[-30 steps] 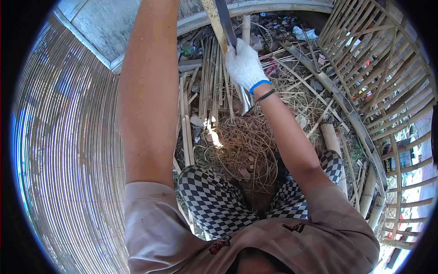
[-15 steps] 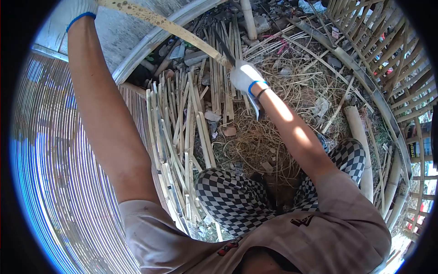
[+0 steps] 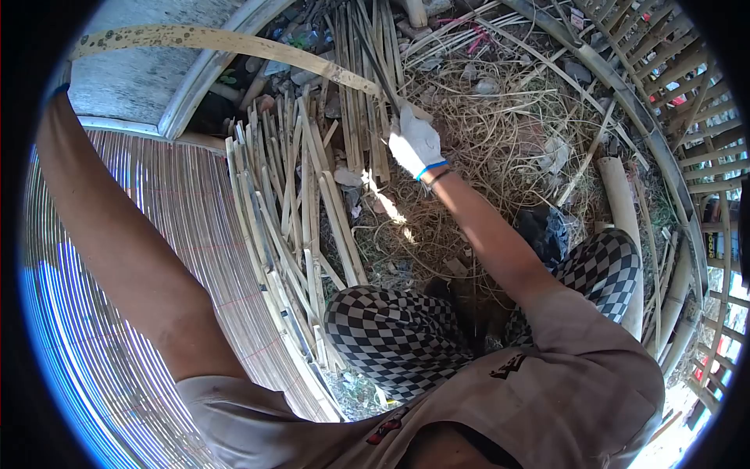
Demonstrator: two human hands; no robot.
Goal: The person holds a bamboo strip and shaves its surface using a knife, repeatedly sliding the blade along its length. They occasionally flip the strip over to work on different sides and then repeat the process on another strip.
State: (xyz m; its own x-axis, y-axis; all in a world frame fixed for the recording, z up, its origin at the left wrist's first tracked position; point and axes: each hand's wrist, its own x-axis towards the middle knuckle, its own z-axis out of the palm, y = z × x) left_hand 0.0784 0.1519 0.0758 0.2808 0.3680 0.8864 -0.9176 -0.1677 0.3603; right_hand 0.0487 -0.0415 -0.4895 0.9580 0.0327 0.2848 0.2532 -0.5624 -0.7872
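In a white glove with a blue cuff, my right hand (image 3: 416, 144) is closed round a long dark-bladed knife (image 3: 376, 59), its blade pointing up and away. One end of a pale, spotted bamboo strip (image 3: 234, 42) meets the blade just beyond my right fingers. The strip arches across to the far left, towards my left hand (image 3: 62, 82). Only the blue cuff and a sliver of that hand show at the dark edge of the view, with its fingers hidden.
Split bamboo sticks (image 3: 312, 180) lie in rows left of my knees. Thin shavings (image 3: 500, 125) cover the ground ahead. A slatted bamboo fence (image 3: 703, 117) curves along the right. A pale panel (image 3: 172, 78) stands upper left, above a slatted screen (image 3: 195, 203).
My left hand has moved left and down, nearly out of view, and the strip has swung with it. My right hand has shifted slightly down, with the knife still in it.
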